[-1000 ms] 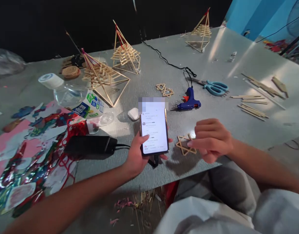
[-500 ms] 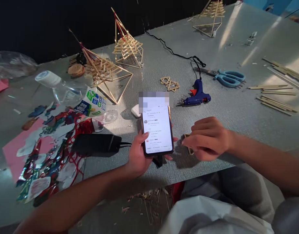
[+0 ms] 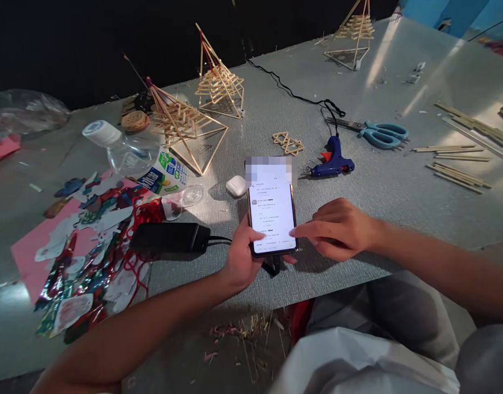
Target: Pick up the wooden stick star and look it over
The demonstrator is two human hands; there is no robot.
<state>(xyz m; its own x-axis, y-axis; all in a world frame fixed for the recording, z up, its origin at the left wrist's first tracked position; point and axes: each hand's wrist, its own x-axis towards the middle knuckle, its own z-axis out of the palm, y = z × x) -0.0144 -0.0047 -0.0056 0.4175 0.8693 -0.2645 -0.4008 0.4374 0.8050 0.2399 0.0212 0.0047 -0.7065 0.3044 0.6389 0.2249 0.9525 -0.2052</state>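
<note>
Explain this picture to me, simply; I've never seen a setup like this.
There is no machine here, only a person's two bare hands, seen from a camera worn on the head and aimed forward and down. The left hand holds a phone with its screen lit. The right hand points a finger at the screen's lower right edge; whether it touches is unclear. On the grey table lie a blue glue gun, scissors, thin sticks and a plastic bottle. Pointed stick frames stand farther back.
</note>
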